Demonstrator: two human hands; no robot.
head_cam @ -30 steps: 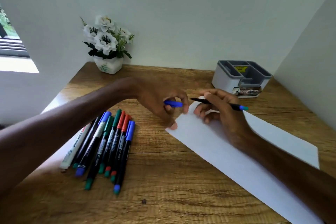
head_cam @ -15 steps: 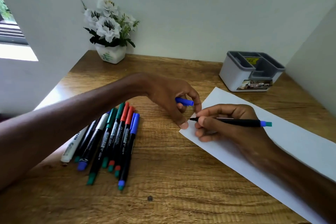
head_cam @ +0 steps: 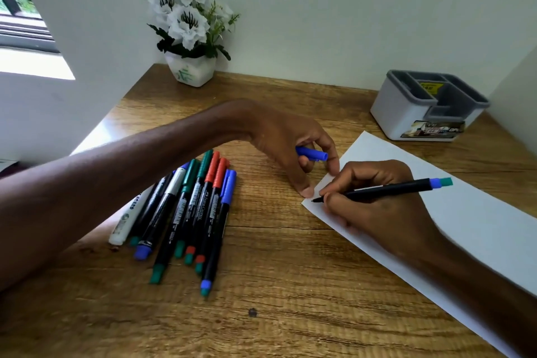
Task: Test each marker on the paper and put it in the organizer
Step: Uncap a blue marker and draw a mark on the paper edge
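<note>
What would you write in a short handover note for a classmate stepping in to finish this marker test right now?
Right hand: holds the uncapped marker, tip at the near-left corner of the paper.
Left hand: holds the blue cap, thumb by that corner.
Remaining markers lie in a bunch on the desk's left.
Organizer at back right: no markers visible inside.
Left: mark, recap, store, repeat.

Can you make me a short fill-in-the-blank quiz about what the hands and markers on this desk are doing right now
1. The right hand holds an uncapped marker with its tip at the paper's ____ corner.
2. The left hand holds a ____ cap.
3. The organizer holds ____ markers so far.
4. The flower pot stands at the desk's far ____ corner.

Answers: near left; blue; no; left
</note>
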